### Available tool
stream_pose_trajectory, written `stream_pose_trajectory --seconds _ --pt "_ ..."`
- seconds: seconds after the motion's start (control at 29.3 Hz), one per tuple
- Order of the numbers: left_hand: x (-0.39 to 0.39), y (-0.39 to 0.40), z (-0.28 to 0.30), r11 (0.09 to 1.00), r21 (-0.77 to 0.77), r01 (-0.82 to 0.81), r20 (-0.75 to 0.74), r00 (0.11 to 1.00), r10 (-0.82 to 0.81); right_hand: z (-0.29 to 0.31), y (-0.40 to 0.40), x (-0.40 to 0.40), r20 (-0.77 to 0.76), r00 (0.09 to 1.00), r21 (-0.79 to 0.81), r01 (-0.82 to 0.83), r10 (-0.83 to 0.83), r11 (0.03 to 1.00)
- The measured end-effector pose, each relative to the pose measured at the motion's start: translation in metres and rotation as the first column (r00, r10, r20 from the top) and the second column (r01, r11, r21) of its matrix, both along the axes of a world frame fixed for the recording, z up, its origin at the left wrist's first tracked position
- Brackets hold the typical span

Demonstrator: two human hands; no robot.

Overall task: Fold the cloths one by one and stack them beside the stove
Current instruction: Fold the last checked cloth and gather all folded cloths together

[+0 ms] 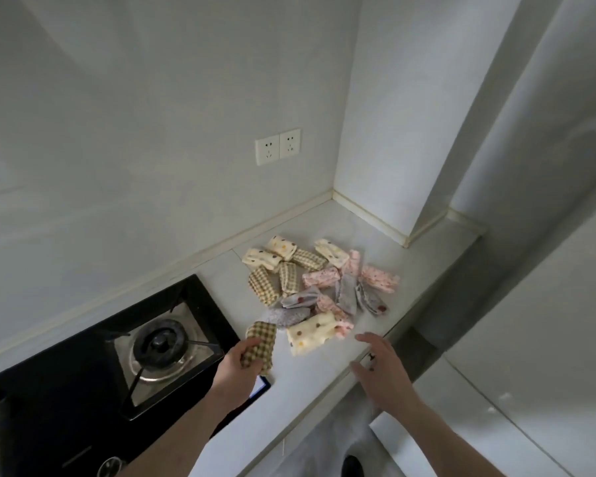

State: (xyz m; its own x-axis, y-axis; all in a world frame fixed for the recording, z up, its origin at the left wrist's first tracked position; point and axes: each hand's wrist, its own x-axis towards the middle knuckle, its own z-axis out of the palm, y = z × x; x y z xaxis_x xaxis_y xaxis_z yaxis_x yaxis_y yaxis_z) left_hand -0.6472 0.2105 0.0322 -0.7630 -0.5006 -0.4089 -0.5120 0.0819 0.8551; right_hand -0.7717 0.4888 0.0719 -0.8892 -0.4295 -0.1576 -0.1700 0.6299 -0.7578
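The left hand (245, 356) grips a checked cloth (260, 342), fingers curled round its near end, right at the stove (117, 352) edge. The cloth's long axis runs away from the person, toward the wall. The right hand (381, 361) hangs released, fingers spread, over the counter (324, 370) front edge, holding nothing. The pile (320, 280) of other small cloths lies beyond both hands, farther back on the counter; the dotted cloth (310, 333) is its nearest piece, lying crosswise between the two hands, just ahead of the right fingertips. So I judge the right hand is the nearer one for meeting the held cloth's free far end, reaching leftward past the dotted one
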Motion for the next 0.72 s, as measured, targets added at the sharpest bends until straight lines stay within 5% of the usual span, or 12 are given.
stream_pose_trajectory --seconds 0.34,0.51,0.72 --pt "-0.072 0.038 -0.031 0.983 -0.021 -0.18 0.189 0.965 0.18 -0.028 0.022 -0.149 0.029 0.98 0.18 -0.197 0.195 0.964" --pt "-0.084 0.044 -0.037 0.99 -0.081 -0.112 0.327 0.936 0.133 -0.054 0.02 -0.196 0.049 0.978 0.3 -0.207 0.202 0.931" --pt "-0.083 0.049 -0.047 0.958 -0.282 -0.05 0.317 0.938 0.142 -0.075 0.016 -0.228 -0.013 0.98 0.374 -0.179 0.197 0.91"
